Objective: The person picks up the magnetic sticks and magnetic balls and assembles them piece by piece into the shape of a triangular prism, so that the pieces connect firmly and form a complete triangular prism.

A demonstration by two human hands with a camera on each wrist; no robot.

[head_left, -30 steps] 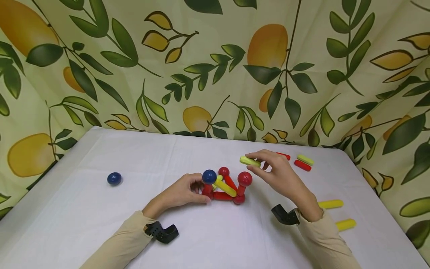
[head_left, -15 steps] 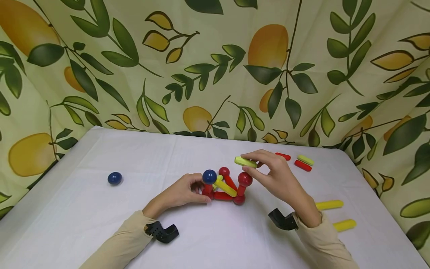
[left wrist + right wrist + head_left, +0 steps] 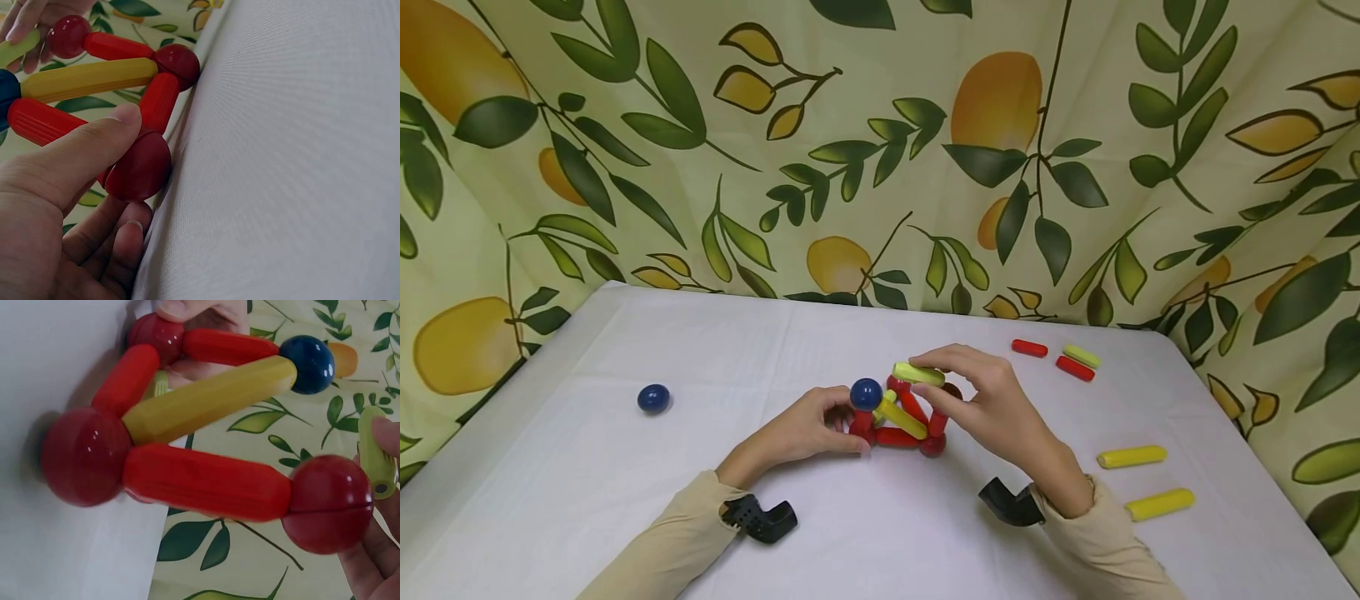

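Ball-and-rod frame (image 3: pixel 898 437), with light-green rod (image 3: pixel 917 373)

Frame: stood on white table (image 3: pixel 850 542); left hand (image 3: pixel 805 427) gripped its lower red ball (image 3: pixel 140 169). Rod: pinched by right hand (image 3: pixel 996 404), near frame's top. Loose blue ball (image 3: pixel 653 398): lay well apart.

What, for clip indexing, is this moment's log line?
left hand: holds rod-and-ball frame; right hand: pinches lime rod, unattached

Ball-and-rod frame (image 3: pixel 898 437) on table (image 3: pixel 850 533), lone ball (image 3: pixel 653 398) to its left, loose rods (image 3: pixel 1132 457) right, curtain (image 3: pixel 880 192) behind
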